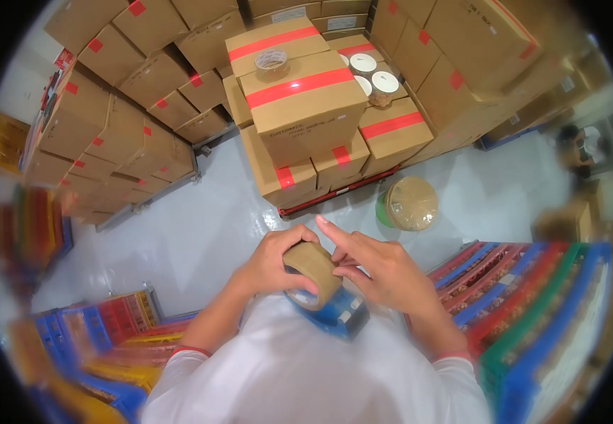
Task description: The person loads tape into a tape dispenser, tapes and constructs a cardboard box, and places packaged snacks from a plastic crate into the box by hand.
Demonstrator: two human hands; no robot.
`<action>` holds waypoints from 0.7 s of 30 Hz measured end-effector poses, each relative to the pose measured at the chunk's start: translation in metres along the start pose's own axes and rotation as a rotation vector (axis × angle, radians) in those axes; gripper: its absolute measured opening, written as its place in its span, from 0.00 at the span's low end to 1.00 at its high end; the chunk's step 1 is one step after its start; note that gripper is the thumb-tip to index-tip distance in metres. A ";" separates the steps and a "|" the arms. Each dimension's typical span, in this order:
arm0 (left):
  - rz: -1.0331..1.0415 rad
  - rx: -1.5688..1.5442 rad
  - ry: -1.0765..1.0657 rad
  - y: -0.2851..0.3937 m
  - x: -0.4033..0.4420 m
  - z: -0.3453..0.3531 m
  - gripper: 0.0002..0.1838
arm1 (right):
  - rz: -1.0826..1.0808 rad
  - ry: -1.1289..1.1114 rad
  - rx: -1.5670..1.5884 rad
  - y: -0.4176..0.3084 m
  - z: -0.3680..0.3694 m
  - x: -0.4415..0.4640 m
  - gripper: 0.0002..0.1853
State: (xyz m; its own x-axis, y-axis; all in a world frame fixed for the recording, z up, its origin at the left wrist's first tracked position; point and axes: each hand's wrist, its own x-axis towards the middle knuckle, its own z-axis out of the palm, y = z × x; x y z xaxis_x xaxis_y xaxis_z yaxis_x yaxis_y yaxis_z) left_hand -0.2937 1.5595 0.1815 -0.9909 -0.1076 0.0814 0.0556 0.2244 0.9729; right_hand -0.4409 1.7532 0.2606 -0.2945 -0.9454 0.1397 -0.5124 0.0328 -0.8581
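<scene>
Tape roll, broad, brown, on blue dispenser, left hand clasping it, right hand alongside, grip unclear

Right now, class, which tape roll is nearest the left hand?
The tan roll in the left hand, by the blue dispenser; another roll lies apart, on the stacked boxes.

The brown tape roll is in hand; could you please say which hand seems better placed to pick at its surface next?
Probably the right hand: its thumb is at the brown tape roll, while the left hand is occupied gripping it.
</scene>
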 end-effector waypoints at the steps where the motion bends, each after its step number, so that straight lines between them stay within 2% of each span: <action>1: -0.007 -0.011 -0.008 0.003 0.001 0.000 0.37 | 0.048 -0.012 0.035 0.000 0.000 0.001 0.46; 6: -0.035 -0.020 -0.002 0.003 0.003 -0.005 0.37 | 0.141 -0.111 0.131 0.005 -0.006 0.005 0.47; 8: -0.026 0.019 0.019 0.002 0.003 -0.006 0.37 | 0.183 -0.087 0.331 0.009 -0.005 0.004 0.47; 12: -0.010 0.050 0.045 0.006 0.006 -0.007 0.37 | 0.114 0.004 0.340 0.010 -0.002 0.002 0.47; 18: -0.058 0.017 0.043 0.006 0.007 -0.003 0.35 | 0.078 -0.009 0.183 0.013 -0.003 0.000 0.43; 21: -0.043 0.015 0.052 0.002 0.007 -0.003 0.37 | 0.041 0.006 0.146 0.017 -0.001 0.002 0.42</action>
State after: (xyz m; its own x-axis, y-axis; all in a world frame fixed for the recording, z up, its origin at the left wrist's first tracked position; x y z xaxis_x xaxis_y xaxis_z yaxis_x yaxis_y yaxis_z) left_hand -0.3004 1.5565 0.1843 -0.9845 -0.1678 0.0512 0.0109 0.2326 0.9725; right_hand -0.4514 1.7520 0.2470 -0.3177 -0.9423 0.1052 -0.3768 0.0237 -0.9260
